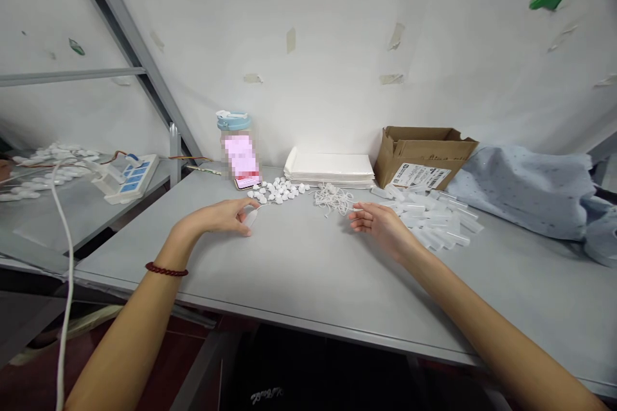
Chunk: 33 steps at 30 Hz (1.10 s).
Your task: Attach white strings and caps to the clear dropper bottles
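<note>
My left hand (225, 216) rests on the grey table (308, 282) with its fingers curled round a small clear tube (250, 218). Just beyond it lies a heap of small white caps (277, 191). My right hand (376, 221) hovers low over the table, fingers loosely apart, and seems to pinch a thin clear piece at its fingertips. It sits between a tangle of white string loops (332, 198) and a pile of clear plastic tubes (431, 215).
A stack of white sheets (330, 168), an open cardboard box (421, 155) and a blue-lidded bottle (236, 141) stand by the wall. Light blue cloth (530, 189) lies at the right. A power strip (130, 176) and white parts sit on the left table.
</note>
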Available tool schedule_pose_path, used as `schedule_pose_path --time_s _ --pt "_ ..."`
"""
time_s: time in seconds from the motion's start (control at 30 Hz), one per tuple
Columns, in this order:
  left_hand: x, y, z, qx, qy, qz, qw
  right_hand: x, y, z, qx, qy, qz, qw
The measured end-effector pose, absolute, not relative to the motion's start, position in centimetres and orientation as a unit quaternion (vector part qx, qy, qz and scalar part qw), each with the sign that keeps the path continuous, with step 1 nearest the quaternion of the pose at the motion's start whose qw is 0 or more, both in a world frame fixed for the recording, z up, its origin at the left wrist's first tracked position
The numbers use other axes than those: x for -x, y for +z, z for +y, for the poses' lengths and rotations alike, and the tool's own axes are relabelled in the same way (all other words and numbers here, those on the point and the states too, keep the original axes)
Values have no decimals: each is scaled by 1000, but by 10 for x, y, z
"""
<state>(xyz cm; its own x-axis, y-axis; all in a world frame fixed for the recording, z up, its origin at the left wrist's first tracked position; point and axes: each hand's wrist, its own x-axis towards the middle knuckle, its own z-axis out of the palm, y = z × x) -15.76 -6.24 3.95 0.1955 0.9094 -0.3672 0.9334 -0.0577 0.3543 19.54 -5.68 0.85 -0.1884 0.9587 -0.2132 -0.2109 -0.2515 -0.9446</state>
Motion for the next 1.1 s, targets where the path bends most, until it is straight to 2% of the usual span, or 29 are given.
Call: schedule_pose_path --time_s 0.27,0.4,0.53,0.6,0.7,0.8,0.97,1.1 --pt "153 47 -64 -715 -42 654 246 -201 19 -55 445 643 -413 467" --pt "143 59 -72 -701 -7 679 218 -209 25 -50 451 608 -433 490" --pt "104 67 -66 -732 114 659 128 -219 29 -43 505 486 -516 493" --pt "74 65 -55 -769 149 609 125 -226 29 -39 538 392 -577 473" --pt "32 54 -34 -827 141 536 96 -238 27 -34 570 267 -645 434" --pt "13 38 -17 -838 115 528 76 -249 26 -30 589 172 -679 403" --pt "22 9 -15 -833 131 533 77 -259 26 -25 611 102 -700 355" --pt "26 -4 -16 -833 171 525 34 -260 23 -22 611 88 -711 337"
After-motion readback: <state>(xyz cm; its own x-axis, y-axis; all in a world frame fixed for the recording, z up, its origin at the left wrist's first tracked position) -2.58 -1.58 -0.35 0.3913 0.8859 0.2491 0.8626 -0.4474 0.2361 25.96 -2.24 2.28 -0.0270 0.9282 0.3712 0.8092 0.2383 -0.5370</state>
